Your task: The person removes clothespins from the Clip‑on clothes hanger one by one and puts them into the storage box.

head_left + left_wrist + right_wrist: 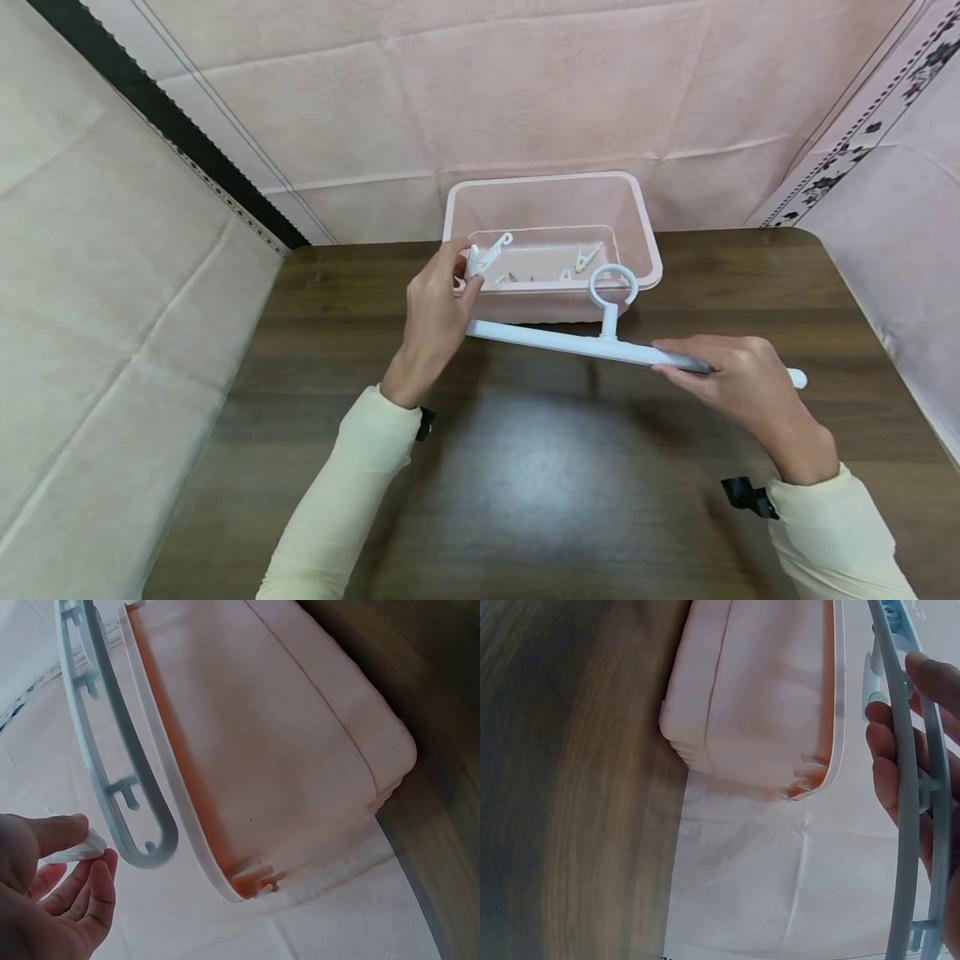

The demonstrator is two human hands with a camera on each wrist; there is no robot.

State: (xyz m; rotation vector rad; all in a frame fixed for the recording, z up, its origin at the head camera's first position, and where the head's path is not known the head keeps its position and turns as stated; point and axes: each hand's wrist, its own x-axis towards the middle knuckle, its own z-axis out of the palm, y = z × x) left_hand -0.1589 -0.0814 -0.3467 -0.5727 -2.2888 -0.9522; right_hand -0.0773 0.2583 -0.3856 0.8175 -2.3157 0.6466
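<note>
My left hand [435,312] pinches a white clothes peg [491,252] between thumb and fingertips, over the near left corner of a pink plastic basket [551,179]. In the left wrist view the peg [90,847] is partly covered by the fingers, close beside the rounded end of a pale blue hanger [133,750]. That hanger [540,337] lies level in front of the basket, its open ring hook pointing up. Near its right end my right hand [738,379] grips it; in the right wrist view thumb and fingers are around the slotted bar [907,802] with small inner hooks.
Inside the basket lie several white pegs [587,258]. The basket stands at the back edge of a dark wooden table [540,467], against a pale cloth backdrop [540,92]. More cloth [97,333] hangs along the left side. Black straps [750,497] circle both wrists.
</note>
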